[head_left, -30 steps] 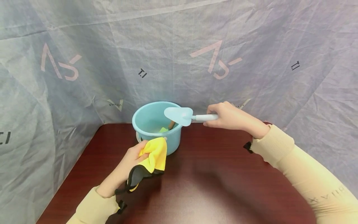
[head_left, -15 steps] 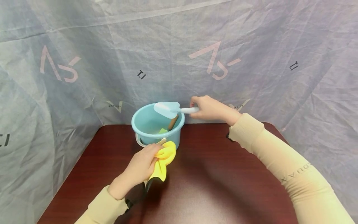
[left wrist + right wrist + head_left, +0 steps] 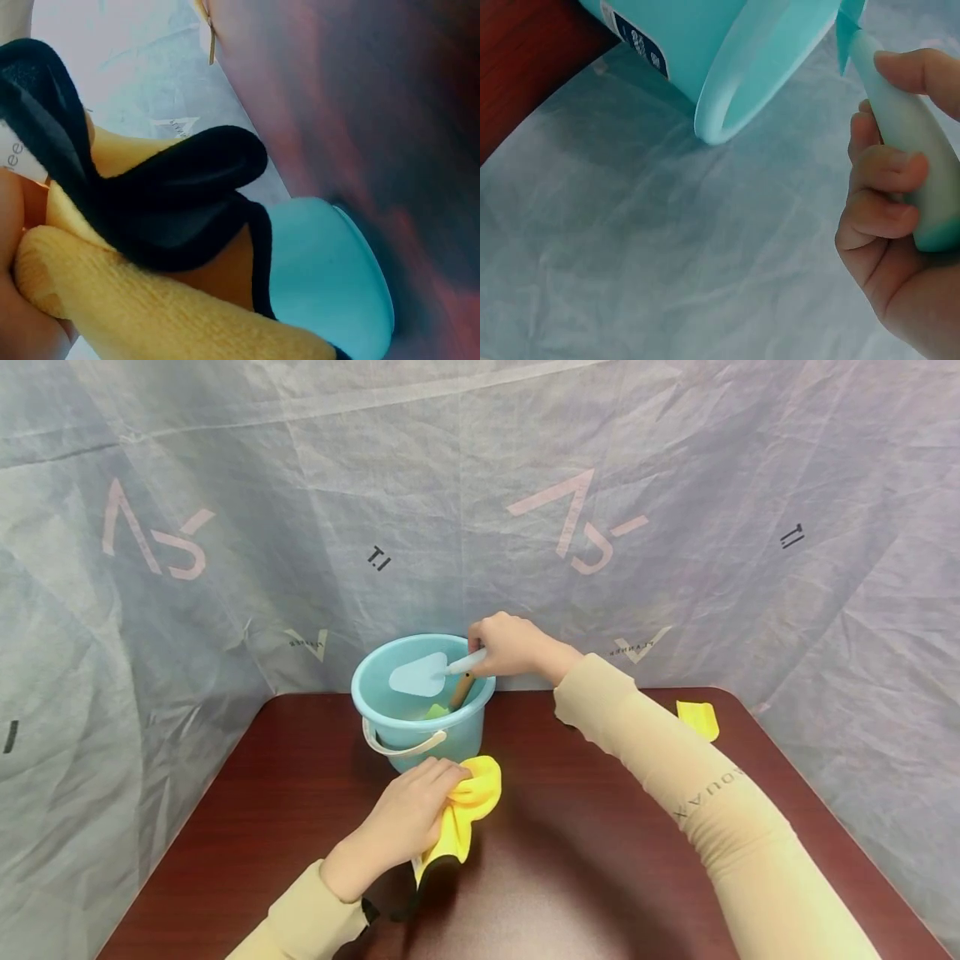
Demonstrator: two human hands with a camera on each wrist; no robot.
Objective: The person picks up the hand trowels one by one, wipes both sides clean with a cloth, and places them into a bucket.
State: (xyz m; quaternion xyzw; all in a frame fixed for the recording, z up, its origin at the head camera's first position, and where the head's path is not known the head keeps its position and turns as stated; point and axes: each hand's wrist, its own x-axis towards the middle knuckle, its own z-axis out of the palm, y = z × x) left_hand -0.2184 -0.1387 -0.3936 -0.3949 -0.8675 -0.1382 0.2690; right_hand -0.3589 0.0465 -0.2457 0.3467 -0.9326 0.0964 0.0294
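My right hand [image 3: 512, 645] grips the white handle of a light blue trowel [image 3: 420, 675], whose blade hangs over the opening of a blue bucket [image 3: 463, 735]. The right wrist view shows the thumb and fingers round the handle [image 3: 911, 142]. In front of the bucket, my left hand [image 3: 401, 817] holds a bunched yellow cloth [image 3: 477, 789] with a black edge. The left wrist view shows the cloth's black side [image 3: 187, 217] with the bucket [image 3: 322, 277] beyond. Inside the bucket are a brown handle [image 3: 462, 691] and something green [image 3: 437, 712].
A folded yellow cloth [image 3: 697, 719] lies at the right back of the dark red table [image 3: 600, 877]. The bucket's white carrying handle [image 3: 401, 750] hangs down at its front. A grey fabric sheet [image 3: 450, 485] hangs behind the table.
The right hand has moved left, bringing the trowel from the bucket's right rim to over its opening. The left hand with its cloth has shifted right and nearer; the cloth at the right back has come into sight.
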